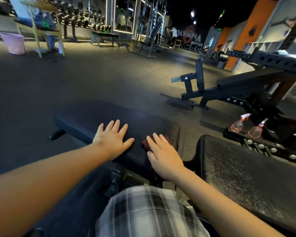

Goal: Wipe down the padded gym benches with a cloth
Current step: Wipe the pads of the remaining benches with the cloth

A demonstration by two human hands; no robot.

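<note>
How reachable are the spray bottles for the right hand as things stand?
Probably, with a stretch. The right hand lies flat on the cloth, gripping nothing; between it and the spray bottles is only the neighbouring bench pad, with nothing standing on it.

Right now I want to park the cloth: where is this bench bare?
The bench is bare beyond the left hand, out to its far end. Its right end is crowded: the right hand presses the cloth there. The pad to the right is bare.
</note>
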